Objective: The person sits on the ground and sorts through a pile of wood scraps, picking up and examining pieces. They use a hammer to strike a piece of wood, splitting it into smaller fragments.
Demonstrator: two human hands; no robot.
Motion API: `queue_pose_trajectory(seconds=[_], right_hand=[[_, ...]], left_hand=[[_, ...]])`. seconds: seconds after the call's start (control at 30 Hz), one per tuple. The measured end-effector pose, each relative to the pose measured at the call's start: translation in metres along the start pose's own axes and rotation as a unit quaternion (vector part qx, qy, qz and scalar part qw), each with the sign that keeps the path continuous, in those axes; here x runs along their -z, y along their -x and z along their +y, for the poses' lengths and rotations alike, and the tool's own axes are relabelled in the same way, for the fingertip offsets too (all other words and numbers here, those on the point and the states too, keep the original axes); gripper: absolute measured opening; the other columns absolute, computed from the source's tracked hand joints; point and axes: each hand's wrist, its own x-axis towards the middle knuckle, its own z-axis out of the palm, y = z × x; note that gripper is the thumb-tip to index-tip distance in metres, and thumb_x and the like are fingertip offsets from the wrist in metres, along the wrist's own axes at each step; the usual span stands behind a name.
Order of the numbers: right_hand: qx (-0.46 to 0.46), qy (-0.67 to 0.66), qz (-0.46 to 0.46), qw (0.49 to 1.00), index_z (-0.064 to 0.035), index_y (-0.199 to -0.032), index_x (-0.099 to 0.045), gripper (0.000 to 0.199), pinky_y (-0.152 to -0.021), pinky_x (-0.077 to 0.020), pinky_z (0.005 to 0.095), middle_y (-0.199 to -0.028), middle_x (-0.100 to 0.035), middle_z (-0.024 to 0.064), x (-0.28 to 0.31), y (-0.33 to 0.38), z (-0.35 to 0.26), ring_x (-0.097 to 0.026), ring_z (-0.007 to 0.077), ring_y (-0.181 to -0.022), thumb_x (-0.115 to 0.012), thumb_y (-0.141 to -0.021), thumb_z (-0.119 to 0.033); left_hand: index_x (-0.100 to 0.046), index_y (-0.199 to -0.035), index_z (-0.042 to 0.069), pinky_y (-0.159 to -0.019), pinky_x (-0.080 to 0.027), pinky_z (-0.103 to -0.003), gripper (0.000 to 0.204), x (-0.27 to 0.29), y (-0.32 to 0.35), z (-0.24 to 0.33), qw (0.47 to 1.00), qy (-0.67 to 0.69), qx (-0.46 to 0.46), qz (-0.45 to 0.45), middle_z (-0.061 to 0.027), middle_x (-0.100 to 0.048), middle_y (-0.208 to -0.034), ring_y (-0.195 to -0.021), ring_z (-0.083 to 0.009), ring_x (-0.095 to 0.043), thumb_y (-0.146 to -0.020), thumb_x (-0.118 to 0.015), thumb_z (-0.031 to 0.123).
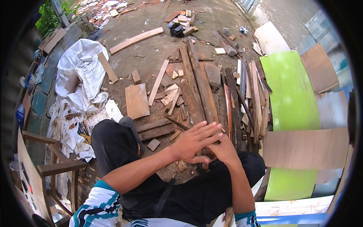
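My left hand [193,142] lies across my right hand [224,149], its fingers stretched out flat and pointing to the right. The left palm covers most of the right hand's fingers, so their grip is hidden. A dark, narrow, pointed strip [177,123] sticks out to the left from behind my left hand; whether it is a blade or a sliver of wood, and whether the right hand holds it, I cannot tell. Both hands are above my crossed, black-trousered legs [170,200]. Just beyond them, long weathered beams [203,87] lie on the ground, pointing away from me.
Planks and battens [254,98] are heaped to the right, beside green sheets [289,90] and a brown plywood panel [308,148]. A square board [137,100] and offcuts lie ahead. At left are a white sack [87,56] and a wooden frame [62,168].
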Motion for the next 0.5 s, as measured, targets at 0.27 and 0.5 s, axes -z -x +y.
queue_pose_trajectory(seconds=[0.27, 0.5], right_hand=[[-0.067, -0.014, 0.026, 0.997, 0.0036, -0.092, -0.071, 0.041, -0.06, -0.0438, 0.0296, -0.066, -0.063, 0.0069, 0.023, 0.005, -0.011, -0.055, 0.0115, -0.063, -0.073, -0.085, -0.037], [-0.076, 0.074, 0.046, 0.993, 0.0023, -0.094, -0.072, 0.041, -0.065, -0.0476, 0.0315, -0.071, -0.068, 0.0107, 0.027, 0.011, -0.027, -0.061, 0.0142, -0.067, -0.073, -0.085, -0.037]], left_hand=[[-0.028, -0.154, 0.005, -0.12, -0.015, -0.052, 0.091, 0.017, 0.012, -0.048, 0.924, -0.254, 0.285, -0.022, -0.0184, -0.028, -0.159, -0.148, -0.036, -0.023, -0.089, -0.052, 0.065], [-0.032, -0.152, 0.006, -0.121, -0.017, -0.051, 0.09, 0.033, 0.001, -0.025, 0.987, -0.121, 0.103, 0.023, -0.0192, -0.028, -0.158, -0.147, -0.0371, -0.025, -0.089, -0.052, 0.067]])
